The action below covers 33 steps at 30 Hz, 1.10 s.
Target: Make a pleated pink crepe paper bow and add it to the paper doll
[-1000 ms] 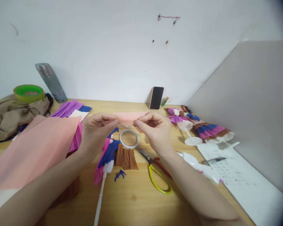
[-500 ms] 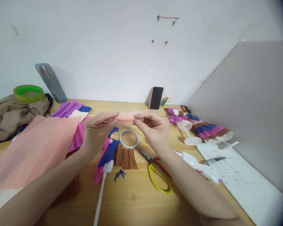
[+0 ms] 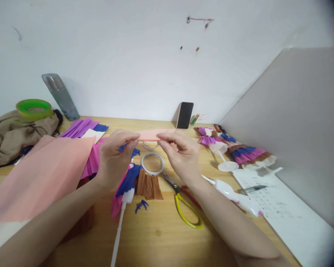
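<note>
A folded strip of peach crepe paper (image 3: 149, 135) is held level above the table between both hands. My left hand (image 3: 114, 155) pinches its left end with thumb and fingertips, and my right hand (image 3: 182, 155) pinches the right end. Under the strip lie two rolls of narrow tape, the nearer tape roll (image 3: 142, 167) fully visible. Below it are a pleated brown paper piece (image 3: 149, 187) and a white stick (image 3: 118, 230) with blue and pink crepe paper around its top. Scissors (image 3: 179, 200) with red and yellow handles rest near my right wrist.
Large peach paper sheets (image 3: 41, 178) cover the left side. Behind them stand a bottle (image 3: 60, 97) and a green tape roll (image 3: 35, 109) on brown cloth. A phone (image 3: 184, 115) leans on the wall. At right lie paper dolls (image 3: 247, 152), a white glue gun (image 3: 233, 194) and a written sheet (image 3: 286, 211).
The peach strip has tilted between my fingers, so more of its upper face and its folded near edge show. Both hands keep their grip in nearly the same place.
</note>
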### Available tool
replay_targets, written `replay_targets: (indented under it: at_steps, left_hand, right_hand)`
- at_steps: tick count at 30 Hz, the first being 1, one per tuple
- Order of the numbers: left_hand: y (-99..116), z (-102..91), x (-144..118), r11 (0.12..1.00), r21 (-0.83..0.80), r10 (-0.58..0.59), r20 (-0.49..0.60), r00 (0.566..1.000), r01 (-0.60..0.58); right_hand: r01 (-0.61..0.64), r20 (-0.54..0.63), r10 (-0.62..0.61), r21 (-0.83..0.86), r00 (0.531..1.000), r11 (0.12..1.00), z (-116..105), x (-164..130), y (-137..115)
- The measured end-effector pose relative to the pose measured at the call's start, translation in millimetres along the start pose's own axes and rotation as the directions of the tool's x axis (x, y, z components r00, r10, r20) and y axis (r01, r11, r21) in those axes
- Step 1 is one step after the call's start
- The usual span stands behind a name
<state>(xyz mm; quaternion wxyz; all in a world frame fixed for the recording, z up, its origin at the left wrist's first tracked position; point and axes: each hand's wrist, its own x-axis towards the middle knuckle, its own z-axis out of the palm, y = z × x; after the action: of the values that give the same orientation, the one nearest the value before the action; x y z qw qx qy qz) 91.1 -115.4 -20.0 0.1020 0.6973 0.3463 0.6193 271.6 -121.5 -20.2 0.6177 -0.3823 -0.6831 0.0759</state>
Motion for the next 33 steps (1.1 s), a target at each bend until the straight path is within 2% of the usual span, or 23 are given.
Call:
replay_targets:
  at_steps: [5, 8, 12, 15, 23, 31, 33]
  left_hand:
    - [-1, 1.4, 0, 0.999, -0.003, -0.054, 0.013, 0.998, 0.054]
    - [2, 2.6, -1, 0.983, -0.013, -0.184, 0.010, 0.983, 0.184]
    - [9, 4.4, 0, 0.893, -0.146, -0.425, 0.038, 0.904, 0.426]
    - [12, 4.5, 2, 0.799, -0.291, -0.522, 0.095, 0.847, 0.526]
    - [6, 2.8, 7, 0.710, -0.410, -0.586, 0.107, 0.803, 0.572]
    - [15, -1.4, 13, 0.718, -0.379, -0.576, 0.148, 0.804, 0.584]
    - [16, -3.1, 13, 0.702, -0.395, -0.570, 0.189, 0.800, 0.593]
  right_hand:
    - [0.009, 0.017, -0.009, 0.014, 1.000, 1.000, 2, -1, 2]
    - [-0.071, 0.021, 0.070, 0.051, 0.997, 0.996, 4, -3, 3]
    - [-0.215, -0.014, 0.218, 0.129, 0.976, 0.968, 6, -3, 4]
    - [-0.252, -0.052, 0.263, 0.162, 0.963, 0.954, 6, -1, 4]
    - [-0.242, -0.017, 0.250, 0.193, 0.968, 0.951, 3, 1, 1]
    - [-0.229, -0.009, 0.236, 0.207, 0.972, 0.951, 0, 4, -4]
    - [-0.225, -0.001, 0.229, 0.197, 0.973, 0.954, 0, 3, -3]
